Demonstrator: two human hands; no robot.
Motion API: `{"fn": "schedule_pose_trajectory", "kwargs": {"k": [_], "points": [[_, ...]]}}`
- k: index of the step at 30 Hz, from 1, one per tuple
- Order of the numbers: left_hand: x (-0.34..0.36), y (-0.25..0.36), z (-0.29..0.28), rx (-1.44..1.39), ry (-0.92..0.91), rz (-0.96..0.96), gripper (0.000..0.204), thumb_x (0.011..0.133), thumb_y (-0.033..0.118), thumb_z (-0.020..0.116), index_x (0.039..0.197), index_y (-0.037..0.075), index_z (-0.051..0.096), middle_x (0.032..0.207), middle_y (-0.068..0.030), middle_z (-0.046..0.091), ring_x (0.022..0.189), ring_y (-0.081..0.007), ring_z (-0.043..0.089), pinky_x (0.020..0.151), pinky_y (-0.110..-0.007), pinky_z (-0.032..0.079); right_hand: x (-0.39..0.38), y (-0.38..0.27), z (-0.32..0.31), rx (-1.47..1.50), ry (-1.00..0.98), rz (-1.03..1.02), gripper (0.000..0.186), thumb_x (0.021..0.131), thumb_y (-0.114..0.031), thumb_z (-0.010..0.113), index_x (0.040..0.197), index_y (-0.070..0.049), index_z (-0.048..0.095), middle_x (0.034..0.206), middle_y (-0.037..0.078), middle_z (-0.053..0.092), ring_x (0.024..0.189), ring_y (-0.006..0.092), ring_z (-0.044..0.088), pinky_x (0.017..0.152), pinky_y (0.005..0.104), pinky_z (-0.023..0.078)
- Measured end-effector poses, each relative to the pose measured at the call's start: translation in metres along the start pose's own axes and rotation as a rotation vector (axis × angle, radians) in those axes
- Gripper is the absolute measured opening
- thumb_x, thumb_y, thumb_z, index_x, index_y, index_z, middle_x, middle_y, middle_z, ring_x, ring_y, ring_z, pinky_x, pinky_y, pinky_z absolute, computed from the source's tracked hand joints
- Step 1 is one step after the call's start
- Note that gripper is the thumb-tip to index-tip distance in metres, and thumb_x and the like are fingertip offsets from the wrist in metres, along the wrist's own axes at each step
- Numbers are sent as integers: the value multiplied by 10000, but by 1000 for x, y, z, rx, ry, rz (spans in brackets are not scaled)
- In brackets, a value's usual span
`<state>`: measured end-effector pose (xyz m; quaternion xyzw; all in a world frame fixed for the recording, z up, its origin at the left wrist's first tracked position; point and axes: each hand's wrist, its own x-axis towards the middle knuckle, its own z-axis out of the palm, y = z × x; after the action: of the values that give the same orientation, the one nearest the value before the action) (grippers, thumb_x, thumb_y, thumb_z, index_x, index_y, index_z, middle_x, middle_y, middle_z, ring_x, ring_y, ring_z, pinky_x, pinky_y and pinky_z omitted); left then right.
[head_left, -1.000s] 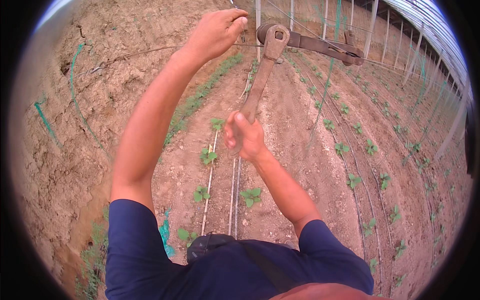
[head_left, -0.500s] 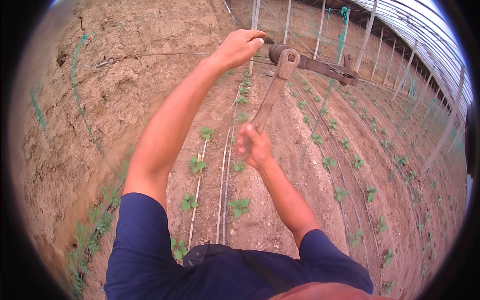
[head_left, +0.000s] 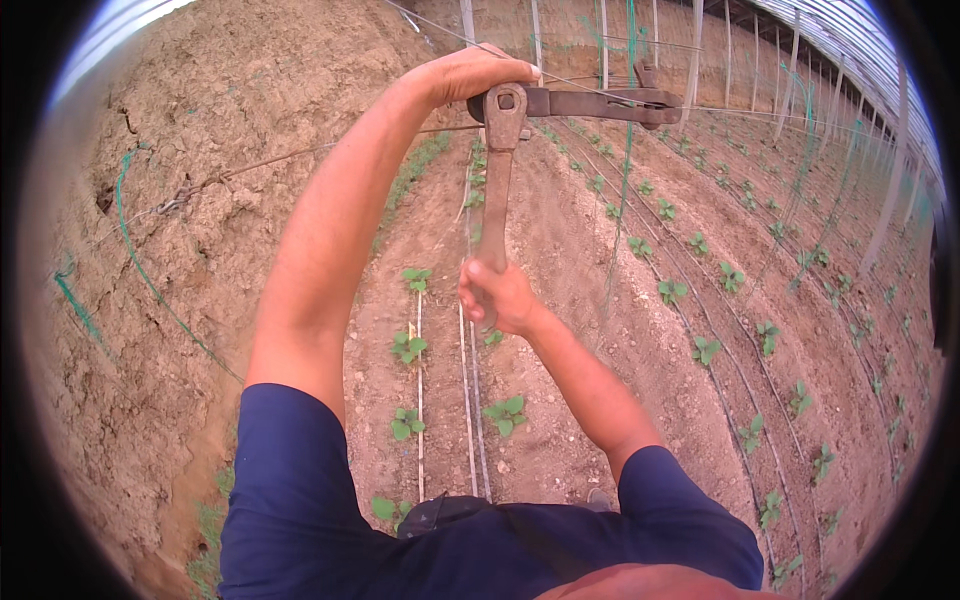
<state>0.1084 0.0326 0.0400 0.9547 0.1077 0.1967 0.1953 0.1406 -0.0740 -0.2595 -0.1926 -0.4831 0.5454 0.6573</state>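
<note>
The right hand (head_left: 498, 297) grasps the brown, long-handled metal tool (head_left: 498, 180) low, which should give leverage; whether the left hand (head_left: 478, 76), at its top, grips, I cannot tell.

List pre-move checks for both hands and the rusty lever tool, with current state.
1. Right hand grip: ok, fingers wrapped round the lower end of the lever handle.
2. Left hand clear of the tool: not ok, right at its upper end; contact cannot be told.
3. Handle seated at its upper end: cannot tell, only a square opening shows.
4. Wire joint at left secure: cannot tell, too small.
5. Nearest seedlings clear of the handle: ok, in the soil below.
</note>
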Motion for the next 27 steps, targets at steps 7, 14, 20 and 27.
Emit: {"fn": "schedule_pose_trajectory", "kwargs": {"k": [7, 14, 20, 27], "points": [[37, -11, -4, -43, -76, -72, 651, 872, 625, 671, 1059, 9, 770, 980, -61, 727, 877, -157, 641, 808, -320, 496, 3, -18, -15, -38, -72, 64, 291, 994, -326, 676, 921, -54, 603, 678, 90, 607, 532, 177, 564, 482, 311, 466], [38, -16, 5, -179, -177, -163, 522, 899, 512, 707, 1092, 29, 737, 976, -46, 725, 822, -114, 656, 740, -285, 536, 15, 0, -20, -67, 0, 0, 312, 977, -342, 704, 929, -45, 619, 667, 89, 607, 535, 177, 566, 484, 312, 459], [30, -20, 12, -250, -120, -60, 426, 896, 451, 734, 975, 32, 746, 874, -12, 701, 753, -102, 636, 699, -279, 520, 27, 5, -43, -90, -86, -25, 329, 966, -354, 718, 893, -50, 616, 655, 82, 594, 516, 157, 530, 484, 311, 439], [30, -27, 15, -258, -47, 23, 359, 927, 408, 707, 918, 51, 739, 825, 19, 672, 730, -71, 597, 655, -276, 488, 29, 1, -50, -162, -52, 21, 329, 968, -344, 718, 878, -50, 599, 637, 65, 587, 508, 155, 534, 475, 289, 434]]}}
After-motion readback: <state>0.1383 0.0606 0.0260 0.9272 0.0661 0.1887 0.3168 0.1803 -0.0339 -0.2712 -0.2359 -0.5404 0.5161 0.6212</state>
